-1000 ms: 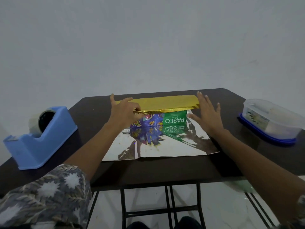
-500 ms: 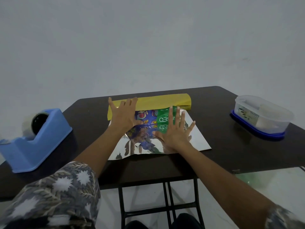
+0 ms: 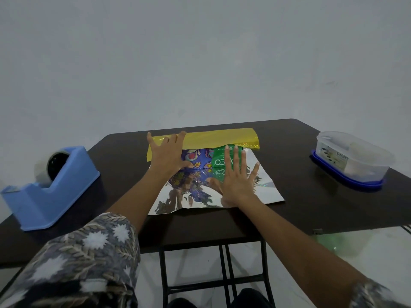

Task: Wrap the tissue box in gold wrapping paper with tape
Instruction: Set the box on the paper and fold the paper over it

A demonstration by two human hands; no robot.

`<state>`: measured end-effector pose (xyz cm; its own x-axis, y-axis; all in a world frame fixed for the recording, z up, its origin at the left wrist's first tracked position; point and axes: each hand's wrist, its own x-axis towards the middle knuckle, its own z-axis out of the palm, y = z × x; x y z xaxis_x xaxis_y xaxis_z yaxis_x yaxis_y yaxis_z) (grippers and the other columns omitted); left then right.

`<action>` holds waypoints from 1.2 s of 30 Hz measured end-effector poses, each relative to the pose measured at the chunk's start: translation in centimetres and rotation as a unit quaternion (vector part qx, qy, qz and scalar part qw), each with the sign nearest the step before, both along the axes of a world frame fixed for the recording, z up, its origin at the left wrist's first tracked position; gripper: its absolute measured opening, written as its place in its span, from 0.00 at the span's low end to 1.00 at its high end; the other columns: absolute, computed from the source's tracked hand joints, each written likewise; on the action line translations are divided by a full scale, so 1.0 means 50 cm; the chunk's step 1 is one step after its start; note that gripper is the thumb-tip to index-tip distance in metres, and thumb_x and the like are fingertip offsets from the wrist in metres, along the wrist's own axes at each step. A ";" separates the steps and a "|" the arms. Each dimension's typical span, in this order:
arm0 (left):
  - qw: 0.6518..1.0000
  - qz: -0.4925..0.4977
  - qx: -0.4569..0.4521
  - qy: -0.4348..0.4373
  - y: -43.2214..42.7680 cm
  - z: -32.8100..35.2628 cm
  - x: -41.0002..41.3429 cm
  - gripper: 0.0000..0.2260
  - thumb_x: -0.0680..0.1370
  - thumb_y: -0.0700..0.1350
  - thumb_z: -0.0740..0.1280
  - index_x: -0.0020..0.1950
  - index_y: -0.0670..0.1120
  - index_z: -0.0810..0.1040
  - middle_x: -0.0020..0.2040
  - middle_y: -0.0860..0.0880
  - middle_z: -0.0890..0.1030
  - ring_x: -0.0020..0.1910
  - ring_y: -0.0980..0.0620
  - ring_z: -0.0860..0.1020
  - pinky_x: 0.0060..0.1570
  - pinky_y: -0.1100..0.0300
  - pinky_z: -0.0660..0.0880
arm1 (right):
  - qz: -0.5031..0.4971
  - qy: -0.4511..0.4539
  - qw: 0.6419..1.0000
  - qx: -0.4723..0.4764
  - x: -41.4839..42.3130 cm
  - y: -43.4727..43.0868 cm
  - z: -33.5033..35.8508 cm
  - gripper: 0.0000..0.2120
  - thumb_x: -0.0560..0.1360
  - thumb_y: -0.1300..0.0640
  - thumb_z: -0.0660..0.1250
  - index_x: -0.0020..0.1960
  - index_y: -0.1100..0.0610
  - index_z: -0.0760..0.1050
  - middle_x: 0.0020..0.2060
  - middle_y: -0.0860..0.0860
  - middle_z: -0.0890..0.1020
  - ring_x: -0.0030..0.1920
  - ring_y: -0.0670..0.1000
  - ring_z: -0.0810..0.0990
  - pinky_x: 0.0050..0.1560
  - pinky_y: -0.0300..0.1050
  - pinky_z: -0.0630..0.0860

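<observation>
Head view: tissue box (image 3: 219,156) "EO", container (image 3: 353,162) "SMART".

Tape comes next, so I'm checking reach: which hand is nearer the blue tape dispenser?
Left. The left hand lies flat on the left end of the tissue box, toward the tape dispenser; the right hand presses its right part, farther away.

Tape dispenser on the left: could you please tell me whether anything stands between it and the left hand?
Nothing visible does. Only bare dark table lies between the blue tape dispenser and the left hand, which presses flat on the gold wrapping paper at the tissue box's far edge.
</observation>
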<state>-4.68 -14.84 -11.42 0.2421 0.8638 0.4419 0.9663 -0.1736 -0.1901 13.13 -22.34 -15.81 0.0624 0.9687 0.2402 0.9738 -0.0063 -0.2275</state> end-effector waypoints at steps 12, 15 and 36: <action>0.990 -0.110 -0.055 -0.064 -0.019 0.015 -0.047 0.28 0.71 0.71 0.54 0.59 0.51 0.72 0.58 0.55 0.76 0.58 0.54 0.75 0.69 0.36 0.42 | 0.093 0.020 0.983 0.158 -0.010 0.048 0.084 0.26 0.81 0.44 0.47 0.77 0.50 0.48 0.77 0.48 0.46 0.77 0.50 0.41 0.71 0.62 0.35; 0.986 -0.120 -0.065 -0.095 -0.022 0.023 -0.057 0.21 0.78 0.63 0.52 0.60 0.53 0.74 0.59 0.56 0.77 0.60 0.55 0.74 0.69 0.36 0.41 | 0.162 0.015 0.975 0.149 -0.010 0.094 0.114 0.24 0.82 0.46 0.48 0.76 0.50 0.53 0.77 0.47 0.52 0.77 0.47 0.44 0.72 0.58 0.35; 0.977 -0.119 -0.042 -0.173 0.001 0.041 -0.084 0.13 0.78 0.55 0.62 0.57 0.53 0.82 0.62 0.51 0.79 0.68 0.53 0.70 0.70 0.46 0.44 | 0.165 -0.102 0.976 0.102 0.011 0.154 0.068 0.21 0.81 0.46 0.48 0.74 0.46 0.60 0.73 0.44 0.64 0.75 0.46 0.54 0.73 0.56 0.42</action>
